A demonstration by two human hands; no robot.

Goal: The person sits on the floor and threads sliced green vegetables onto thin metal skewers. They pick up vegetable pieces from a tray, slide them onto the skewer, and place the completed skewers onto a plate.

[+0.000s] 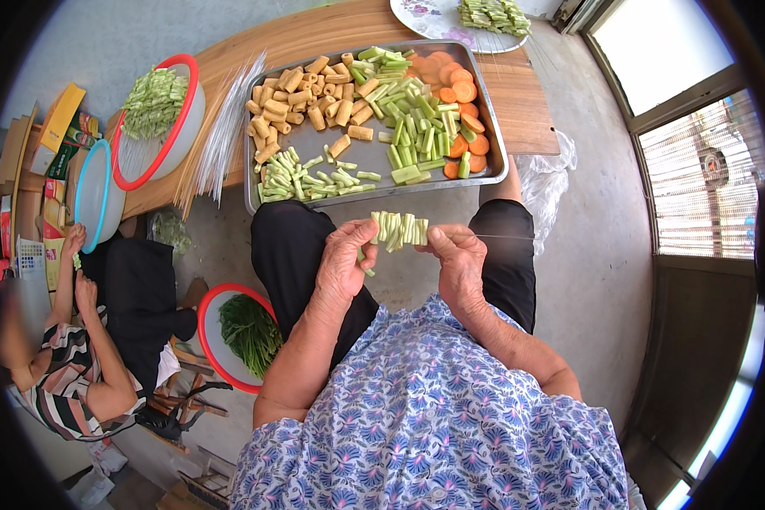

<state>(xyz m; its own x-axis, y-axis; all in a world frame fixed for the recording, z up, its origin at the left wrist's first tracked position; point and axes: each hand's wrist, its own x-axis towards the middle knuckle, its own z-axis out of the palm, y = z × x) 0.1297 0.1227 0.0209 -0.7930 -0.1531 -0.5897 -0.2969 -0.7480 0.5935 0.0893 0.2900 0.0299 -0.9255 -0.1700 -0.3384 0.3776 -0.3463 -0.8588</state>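
In front of my lap, a row of cut green bean pieces (398, 231) sits threaded on a thin metal skewer (507, 237). My left hand (347, 255) pinches the left end of the row, with another green piece (368, 271) hanging below its fingers. At the right end, my right hand (457, 258) grips the skewer, whose bare length runs out to the right. Beyond my hands is a metal tray (306, 150). It holds tan tube-shaped pieces (299, 95), celery pieces (421, 131), carrot slices (464, 89) and loose bean pieces (315, 182).
Skewers (233, 127) lie on the wooden table (516, 95) beside a red-rimmed bowl (194, 108) of skewered greens. A floral plate (421, 19) bears more. Leafy greens fill a floor basin (213, 325). At left, a co-worker (95, 363) sits holding a small green skewer near a blue-rimmed basin (95, 197).
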